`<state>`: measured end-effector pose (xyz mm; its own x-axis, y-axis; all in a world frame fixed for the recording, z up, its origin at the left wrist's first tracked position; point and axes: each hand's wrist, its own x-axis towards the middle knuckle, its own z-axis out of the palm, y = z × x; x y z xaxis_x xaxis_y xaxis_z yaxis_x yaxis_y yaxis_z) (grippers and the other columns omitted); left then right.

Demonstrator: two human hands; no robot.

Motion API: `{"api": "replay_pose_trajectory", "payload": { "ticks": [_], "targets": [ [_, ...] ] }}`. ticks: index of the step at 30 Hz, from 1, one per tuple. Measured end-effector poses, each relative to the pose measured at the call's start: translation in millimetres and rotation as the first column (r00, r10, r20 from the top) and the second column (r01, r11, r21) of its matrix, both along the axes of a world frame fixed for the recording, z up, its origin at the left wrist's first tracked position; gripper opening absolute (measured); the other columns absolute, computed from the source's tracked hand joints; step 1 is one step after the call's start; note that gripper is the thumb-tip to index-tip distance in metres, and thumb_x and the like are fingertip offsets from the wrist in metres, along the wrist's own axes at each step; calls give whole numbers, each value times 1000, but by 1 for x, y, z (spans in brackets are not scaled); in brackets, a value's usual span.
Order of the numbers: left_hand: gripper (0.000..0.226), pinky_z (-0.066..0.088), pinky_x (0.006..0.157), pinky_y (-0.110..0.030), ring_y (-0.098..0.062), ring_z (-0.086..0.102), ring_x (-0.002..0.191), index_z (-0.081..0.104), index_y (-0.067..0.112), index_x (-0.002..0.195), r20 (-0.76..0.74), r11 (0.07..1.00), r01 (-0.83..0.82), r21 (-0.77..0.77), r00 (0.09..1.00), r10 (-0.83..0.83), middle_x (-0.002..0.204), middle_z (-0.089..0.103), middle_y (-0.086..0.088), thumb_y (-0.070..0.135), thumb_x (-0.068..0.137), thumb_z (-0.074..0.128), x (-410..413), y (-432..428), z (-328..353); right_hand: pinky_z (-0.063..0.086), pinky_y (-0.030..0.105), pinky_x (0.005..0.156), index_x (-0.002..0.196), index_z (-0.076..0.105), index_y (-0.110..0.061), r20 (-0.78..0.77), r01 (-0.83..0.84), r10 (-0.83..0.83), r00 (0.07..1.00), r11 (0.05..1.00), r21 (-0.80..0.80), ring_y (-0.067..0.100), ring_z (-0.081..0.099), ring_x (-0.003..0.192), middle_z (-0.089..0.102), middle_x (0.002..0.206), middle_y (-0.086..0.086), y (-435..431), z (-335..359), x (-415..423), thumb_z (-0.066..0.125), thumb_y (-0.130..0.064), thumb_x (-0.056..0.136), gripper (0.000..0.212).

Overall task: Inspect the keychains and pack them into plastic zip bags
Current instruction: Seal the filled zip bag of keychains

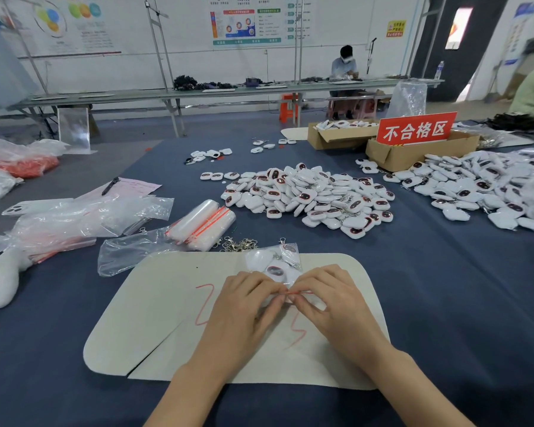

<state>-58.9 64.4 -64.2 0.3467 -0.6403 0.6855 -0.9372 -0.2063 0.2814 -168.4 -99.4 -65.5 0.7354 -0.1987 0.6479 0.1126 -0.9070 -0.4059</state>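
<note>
A clear zip bag with a red seal strip lies on the white mat, holding white keychains with dark oval faces. My left hand and my right hand both pinch the bag's red zip edge, fingertips meeting at the middle of the strip. A big heap of loose white keychains lies beyond the mat. A roll of unused zip bags with red strips rests to the left of the heap.
A second keychain heap spreads at the right. Cardboard boxes with a red sign stand behind it. Loose metal clasps lie at the mat's far edge. Plastic bags, a pink sheet with a pen and a white plush lie left.
</note>
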Motion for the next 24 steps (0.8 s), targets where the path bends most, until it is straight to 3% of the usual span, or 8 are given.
{"api": "replay_pose_trajectory", "payload": {
  "ticks": [5,8,12,15,19,24],
  "targets": [
    [14,39,84,-28,-11,56,92,65,25,97,-34,1000,-21,2,999,22,99,61,16,33,99,53,0,2,2,46,33,88,95,72,-32,4,16,-16,1000,1000,2,9,56,98,66,97,-22,1,1,0,61,-42,92,15],
    [14,40,83,-29,-11,54,91,64,25,98,-48,999,-44,-8,998,43,100,59,16,31,99,52,1,3,2,47,33,87,94,71,-30,39,32,-33,999,999,27,9,56,97,64,96,-21,-1,1,-1,70,-32,90,4],
    [15,41,85,-31,-11,56,93,66,25,100,-41,999,-40,-9,998,39,102,61,16,34,98,55,0,2,2,45,32,85,92,70,-27,40,32,-32,999,999,19,10,54,95,63,95,-20,-1,1,-1,75,-23,88,8],
    [15,41,86,-30,-11,57,96,69,26,102,11,1000,-25,4,1000,25,103,63,15,34,98,58,-1,0,1,45,31,86,93,70,-26,32,2,-2,999,1000,1,10,54,95,64,95,-19,0,1,0,70,-27,90,3],
    [11,37,89,-26,-9,56,96,67,26,100,59,1000,-7,-1,998,7,100,62,17,31,99,57,0,-1,0,45,31,87,93,71,-25,29,-13,13,999,1000,-19,11,56,94,65,95,-19,1,1,0,61,-35,92,13],
    [8,34,89,-22,-6,53,94,63,27,99,30,999,-45,-22,999,45,102,60,18,29,99,55,3,1,-1,47,34,86,95,72,-28,14,13,-14,1000,999,36,11,56,96,65,96,-19,-1,3,0,63,-38,93,14]
  ]
}}
